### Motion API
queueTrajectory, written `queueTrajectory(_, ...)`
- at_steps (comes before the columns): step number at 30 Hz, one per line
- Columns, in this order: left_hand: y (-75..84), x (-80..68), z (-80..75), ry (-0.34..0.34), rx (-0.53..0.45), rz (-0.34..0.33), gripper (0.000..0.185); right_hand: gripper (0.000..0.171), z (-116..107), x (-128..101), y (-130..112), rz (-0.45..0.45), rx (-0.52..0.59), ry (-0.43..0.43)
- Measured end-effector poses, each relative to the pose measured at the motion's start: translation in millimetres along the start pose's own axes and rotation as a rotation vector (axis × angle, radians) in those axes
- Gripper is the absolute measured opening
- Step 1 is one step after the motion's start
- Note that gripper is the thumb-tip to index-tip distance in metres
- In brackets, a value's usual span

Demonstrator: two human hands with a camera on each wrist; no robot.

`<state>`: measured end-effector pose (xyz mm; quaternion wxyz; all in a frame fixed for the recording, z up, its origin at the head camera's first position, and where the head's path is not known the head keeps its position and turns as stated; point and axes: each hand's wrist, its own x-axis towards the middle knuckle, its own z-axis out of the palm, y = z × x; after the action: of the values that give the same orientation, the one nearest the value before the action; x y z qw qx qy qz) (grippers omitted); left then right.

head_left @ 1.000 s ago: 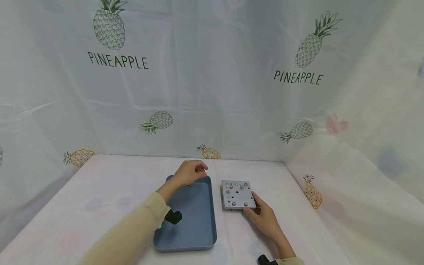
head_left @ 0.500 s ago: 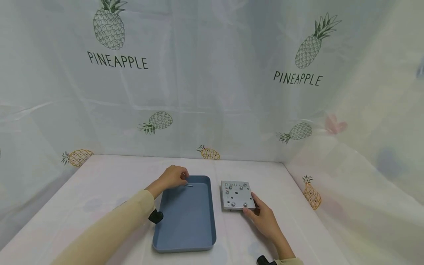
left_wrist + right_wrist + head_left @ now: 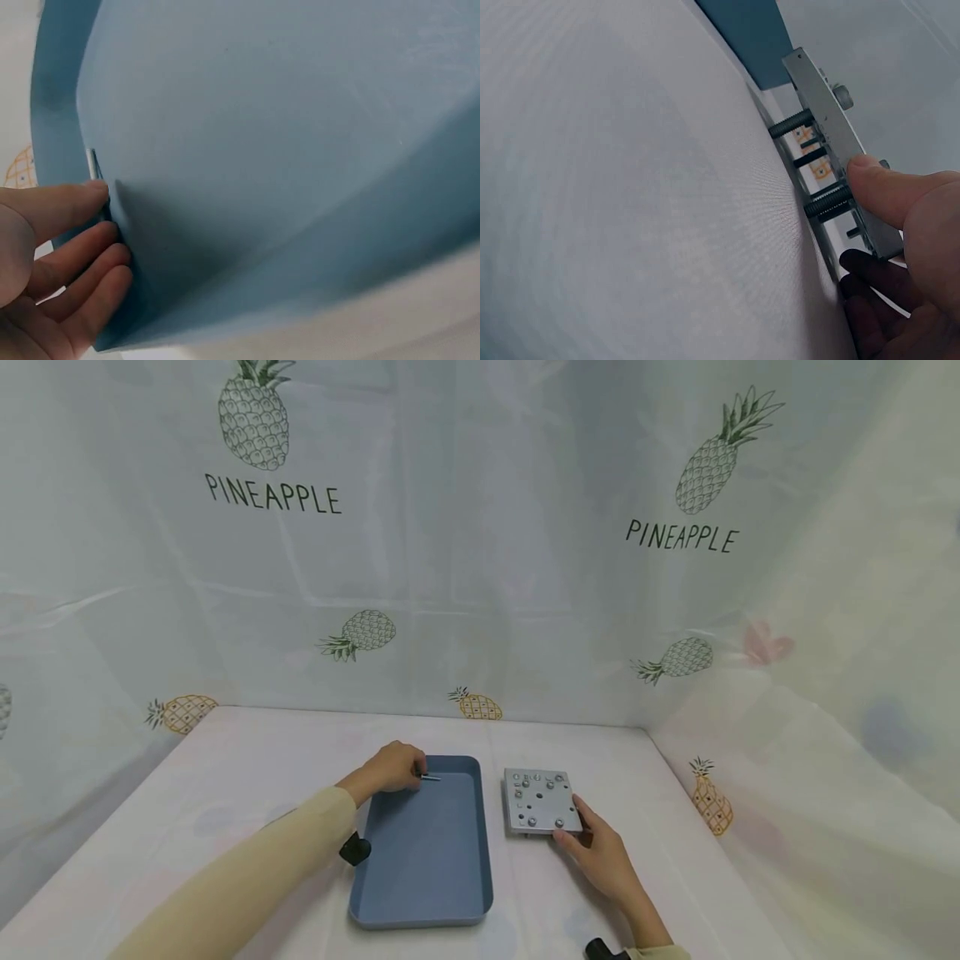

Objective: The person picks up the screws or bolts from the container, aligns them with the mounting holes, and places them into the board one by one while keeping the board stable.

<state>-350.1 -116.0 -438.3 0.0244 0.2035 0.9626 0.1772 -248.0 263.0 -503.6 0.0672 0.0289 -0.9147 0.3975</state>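
My left hand [image 3: 400,766] reaches over the far left part of a blue tray [image 3: 431,868]. Between thumb and forefinger it pinches a thin silver pin [image 3: 92,163], whose bare end sticks out past the thumb; the other fingers curve below it. At the right, my right hand [image 3: 600,852] grips the near right corner of a square grey metal plate [image 3: 542,810]. Its thumb [image 3: 870,176] presses the plate's edge, with the other fingers underneath. Round bolt heads and holes dot the plate's top, and several threaded bolt shanks [image 3: 829,202] stick out below it.
A white table [image 3: 300,735] carries the tray and the plate side by side, with a narrow gap between them. Behind it hangs a pineapple-print curtain [image 3: 510,568], which continues along the right side. The tray has a raised rim [image 3: 485,852].
My left hand has moved left from above the tray's far end, then down to the pin, which it now pinches. The right hand and the plate have stayed in place.
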Motion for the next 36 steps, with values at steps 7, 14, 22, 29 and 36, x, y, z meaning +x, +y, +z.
queueTrajectory(7, 11.9, 2.3, -2.7, -0.011, 0.104, 0.021, 0.015, 0.084, 0, 0, 1, -0.015, -0.01, 0.012)
queueTrajectory(14, 25.6, 5.6, -0.2, 0.015, 0.194, -0.01, 0.029, 0.085, -1, 0, 1, -0.02, 0.002, 0.01)
queueTrajectory(22, 22.7, 7.9, 6.4, 0.068, 0.203, -0.011, 0.035, 0.084, -3, -1, 0, -0.019, 0.018, -0.007)
queueTrajectory(29, 14.1, 4.6, 3.0, 0.118, 0.125, 0.017, 0.02, 0.083, -4, -2, -2, -0.022, 0.018, 0.0)
queueTrajectory(36, 3.7, 5.0, 4.3, 0.129, 0.02, 0.041, 0.014, 0.083, -3, -2, -1, -0.014, 0.022, -0.005)
